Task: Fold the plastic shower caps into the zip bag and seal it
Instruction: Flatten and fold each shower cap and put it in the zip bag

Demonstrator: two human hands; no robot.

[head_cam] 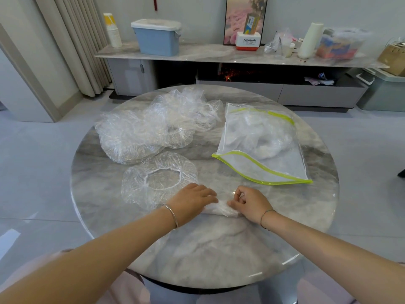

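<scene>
A folded clear shower cap (221, 209) lies as a narrow bundle on the round marble table (197, 249). My left hand (192, 200) presses flat on its left end. My right hand (249, 202) pinches its right end with curled fingers. One flat shower cap (151, 183) with a white elastic ring lies just left of my left hand. A heap of several loose caps (153, 126) sits at the back left. The zip bag (260, 143), clear with a green zip edge, lies at the right with folded caps inside and its mouth open.
Behind the table runs a low marble cabinet (219, 55) with a blue lidded box (156, 37), a stack of paper cups (112, 29), a white roll (310, 39) and other clutter. Grey tiled floor surrounds the table. A curtain (79, 40) hangs at the back left.
</scene>
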